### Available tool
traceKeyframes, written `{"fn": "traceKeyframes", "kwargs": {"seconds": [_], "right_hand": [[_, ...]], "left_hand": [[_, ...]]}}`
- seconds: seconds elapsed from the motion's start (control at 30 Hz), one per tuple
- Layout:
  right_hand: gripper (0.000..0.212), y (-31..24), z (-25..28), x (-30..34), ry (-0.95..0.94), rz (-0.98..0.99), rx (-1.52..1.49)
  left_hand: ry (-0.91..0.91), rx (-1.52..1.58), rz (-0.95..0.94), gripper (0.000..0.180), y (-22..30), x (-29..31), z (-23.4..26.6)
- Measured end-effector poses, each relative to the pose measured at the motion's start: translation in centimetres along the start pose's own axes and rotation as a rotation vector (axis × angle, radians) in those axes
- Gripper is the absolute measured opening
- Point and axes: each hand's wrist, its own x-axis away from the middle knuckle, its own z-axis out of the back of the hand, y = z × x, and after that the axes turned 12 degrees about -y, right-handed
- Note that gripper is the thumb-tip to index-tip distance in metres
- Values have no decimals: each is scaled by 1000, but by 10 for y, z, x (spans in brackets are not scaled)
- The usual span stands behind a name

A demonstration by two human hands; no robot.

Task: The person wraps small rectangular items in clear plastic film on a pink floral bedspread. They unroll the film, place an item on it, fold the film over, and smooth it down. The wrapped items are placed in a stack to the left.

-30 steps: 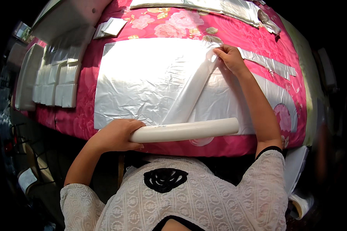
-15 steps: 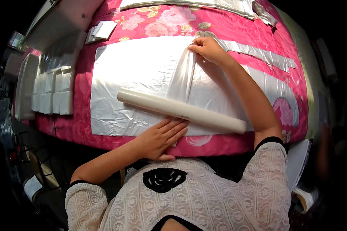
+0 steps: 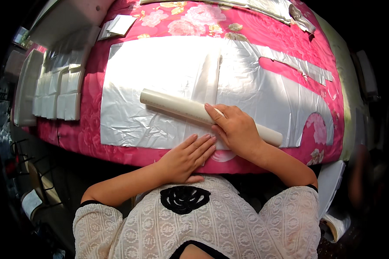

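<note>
A flat white plastic bag [image 3: 134, 116] with cut-out handles at its right end lies across the table, creased along its near side. Over it, slanting down to the right, rests a long off-white tube [image 3: 173, 103]. My right hand [image 3: 237, 129] is closed round the tube right of its middle, fingers over the top and thumb on the near side. My left hand [image 3: 190, 156] lies flat, fingers stretched, on the bag's near edge just below the tube. Beyond the tube, a folded strip of film [image 3: 209, 77] stands out from the bag's surface.
A pink floral cloth [image 3: 90, 95] covers the table. Small white folded packets [image 3: 56, 97] stand in rows at the left, with a few more packets [image 3: 122, 25] behind them. More white plastic bags [image 3: 255, 8] lie along the far edge. A white roll [image 3: 336, 226] sits low at the right.
My right hand has let go of the lifted film at the far side and come back toward me onto the tube. The film has dropped into a fold. My left hand stays flat.
</note>
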Motion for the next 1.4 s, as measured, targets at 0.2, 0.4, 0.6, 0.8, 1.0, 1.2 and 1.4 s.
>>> {"fn": "traceKeyframes", "kwargs": {"seconds": [0.2,0.4,0.6,0.8,1.0,1.2,1.4], "right_hand": [[49,118,39,15,254,-375,186],[50,72,50,18,110,-114,-122],[49,11,4,2,5,274,28],[49,43,3,-68,193,255,73],[41,98,22,-137,227,137,21],[45,62,15,-99,216,193,-28],[44,17,-11,-14,-151,384,-116]], "left_hand": [[7,41,-3,87,0,-2,1],[37,0,97,76,15,-6,-4],[133,-127,139,66,30,-14,-30],[115,-151,148,65,30,-13,-29],[162,162,-50,67,13,-3,-11],[201,190,-172,45,-9,24,-16],[243,108,-254,26,-12,28,-14]]}}
